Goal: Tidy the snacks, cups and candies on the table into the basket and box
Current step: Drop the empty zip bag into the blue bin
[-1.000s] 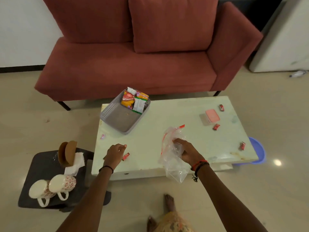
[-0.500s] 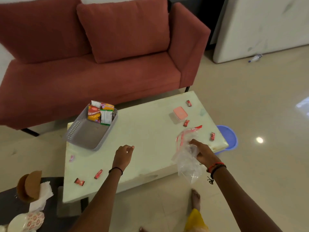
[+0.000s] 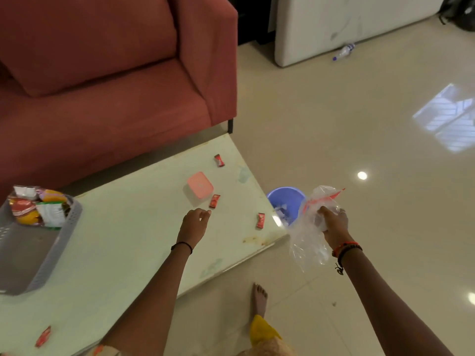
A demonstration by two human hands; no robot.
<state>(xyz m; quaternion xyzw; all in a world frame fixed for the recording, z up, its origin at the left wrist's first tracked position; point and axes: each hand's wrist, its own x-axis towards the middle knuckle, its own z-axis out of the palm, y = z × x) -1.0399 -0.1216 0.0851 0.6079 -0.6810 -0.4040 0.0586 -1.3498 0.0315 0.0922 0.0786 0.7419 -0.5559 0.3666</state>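
Left hand (loosely curled, empty) nears a candy; right hand grips plastic bag.

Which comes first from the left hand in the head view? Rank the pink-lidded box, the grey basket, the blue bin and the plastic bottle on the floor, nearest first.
From the left hand:
1. Pink-lidded box, just beyond the fingers on the table.
2. Blue bin, on the floor off the table's right end.
3. Grey basket, at the table's left end.
4. Plastic bottle, far away on the floor by the white panel.

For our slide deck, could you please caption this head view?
Left hand reaches toward a red candy beside the pink box; right hand holds a plastic bag.
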